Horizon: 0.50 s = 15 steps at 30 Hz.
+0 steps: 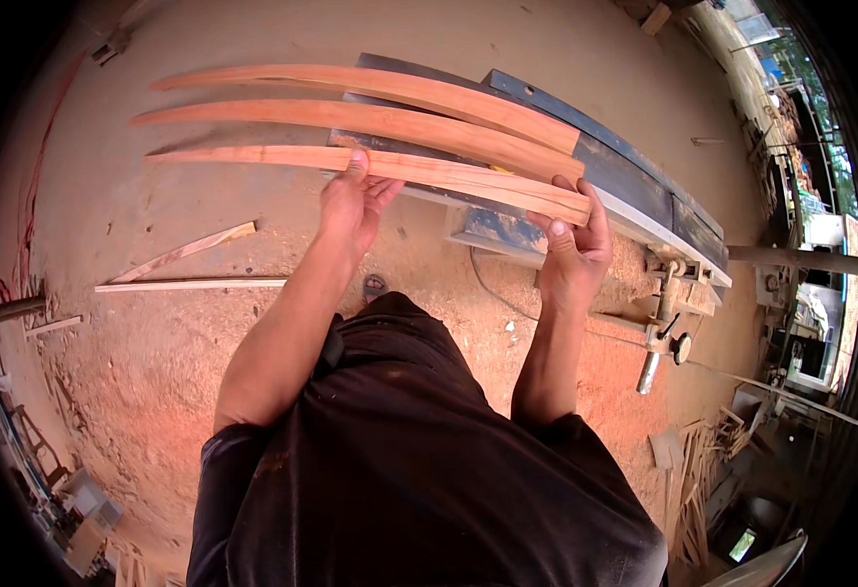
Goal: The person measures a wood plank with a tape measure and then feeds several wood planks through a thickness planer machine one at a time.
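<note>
We see three long strips of wood, all bent in a soft curve, thin at the left end and wide at the right. The near strip (439,174) is in our two hands, over the front part of the tabletop (625,181). Its thin end pokes out far past our left hand (351,201), and its wide end sits in our right hand (578,240). Our left hand grips it with the thumb on top and the other fingers under the near edge. Our right hand grips the wide end, thumb on the near side and fingers around it. We can't tell if the wood touches the metal below.

The middle strip (419,127) and the far strip (400,85) lie just past it, with no hand gripping them. We think the shaping looks mostly done, as all three have much the same curve. The near strip is not yet let go. We can't tell if its sides are smooth enough or need more work.

Farther out, a metal crank (666,323) is to the right. On the floor (135,342) to the left lie two sticks (189,285), and scraps (693,489) make a pile at the lower right.
</note>
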Tool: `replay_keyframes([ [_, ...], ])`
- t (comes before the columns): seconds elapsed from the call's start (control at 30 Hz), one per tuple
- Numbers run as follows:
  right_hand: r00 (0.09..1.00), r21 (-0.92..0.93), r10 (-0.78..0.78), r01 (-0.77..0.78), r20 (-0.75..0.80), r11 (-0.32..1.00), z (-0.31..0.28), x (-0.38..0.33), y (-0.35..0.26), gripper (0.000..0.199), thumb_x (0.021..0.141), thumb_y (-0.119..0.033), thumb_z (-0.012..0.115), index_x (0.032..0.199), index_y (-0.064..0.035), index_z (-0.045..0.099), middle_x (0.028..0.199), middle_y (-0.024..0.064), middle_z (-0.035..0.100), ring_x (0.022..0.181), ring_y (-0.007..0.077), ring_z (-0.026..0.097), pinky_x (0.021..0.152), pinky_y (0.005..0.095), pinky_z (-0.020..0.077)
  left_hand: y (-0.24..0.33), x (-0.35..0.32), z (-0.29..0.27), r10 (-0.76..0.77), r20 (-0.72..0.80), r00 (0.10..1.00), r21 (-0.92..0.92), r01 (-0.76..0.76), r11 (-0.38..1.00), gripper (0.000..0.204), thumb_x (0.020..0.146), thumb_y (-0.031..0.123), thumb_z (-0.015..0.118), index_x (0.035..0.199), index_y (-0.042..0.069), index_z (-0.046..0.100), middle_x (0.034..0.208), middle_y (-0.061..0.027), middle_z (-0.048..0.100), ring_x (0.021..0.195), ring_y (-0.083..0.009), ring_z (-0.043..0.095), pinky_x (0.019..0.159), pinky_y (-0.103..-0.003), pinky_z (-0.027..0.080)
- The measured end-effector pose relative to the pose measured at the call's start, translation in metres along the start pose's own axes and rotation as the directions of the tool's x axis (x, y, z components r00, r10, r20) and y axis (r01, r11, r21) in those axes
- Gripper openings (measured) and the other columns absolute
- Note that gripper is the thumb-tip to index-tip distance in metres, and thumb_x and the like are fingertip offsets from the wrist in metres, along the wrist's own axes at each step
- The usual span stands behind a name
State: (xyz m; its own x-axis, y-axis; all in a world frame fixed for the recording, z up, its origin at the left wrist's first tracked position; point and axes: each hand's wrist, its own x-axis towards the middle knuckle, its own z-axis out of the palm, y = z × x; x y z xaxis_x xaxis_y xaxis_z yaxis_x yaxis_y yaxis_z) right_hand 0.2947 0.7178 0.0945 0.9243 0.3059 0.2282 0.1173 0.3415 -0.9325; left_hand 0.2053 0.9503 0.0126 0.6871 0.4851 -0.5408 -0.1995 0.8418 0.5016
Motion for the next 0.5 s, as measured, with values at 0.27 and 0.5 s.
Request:
replay_keyframes([
  [0.27,0.991,-0.174,0.045,-0.067,-0.125,0.982,-0.020,0.000,0.017,0.038,0.086,0.003,0.066,0.122,0.0059,0.053,0.108,0.0158,0.065,0.095,0.0196,0.066,0.078,0.0320,0.0571,-0.012,0.014,0.002,-0.076,-0.069,0.995,0.138,0.084,0.987,0.037,0.096,0.036,0.057,0.116,0.004,0.054,0.106,-0.0139,0.061,0.099,-0.0256,0.060,0.089,-0.040,0.052],
  [0.5,0.920,-0.534,0.190,-0.356,-0.342,0.767,-0.033,0.010,0.029,0.031,0.087,-0.023,0.074,0.094,0.0011,0.056,0.068,0.0092,0.064,0.050,0.0132,0.059,0.042,0.0242,0.0447,-0.028,0.037,-0.017,-0.110,-0.135,0.985,0.184,0.134,0.974,0.038,0.095,0.032,0.061,0.115,0.001,0.051,0.098,-0.0161,0.061,0.092,-0.0288,0.065,0.078,-0.037,0.057],
])
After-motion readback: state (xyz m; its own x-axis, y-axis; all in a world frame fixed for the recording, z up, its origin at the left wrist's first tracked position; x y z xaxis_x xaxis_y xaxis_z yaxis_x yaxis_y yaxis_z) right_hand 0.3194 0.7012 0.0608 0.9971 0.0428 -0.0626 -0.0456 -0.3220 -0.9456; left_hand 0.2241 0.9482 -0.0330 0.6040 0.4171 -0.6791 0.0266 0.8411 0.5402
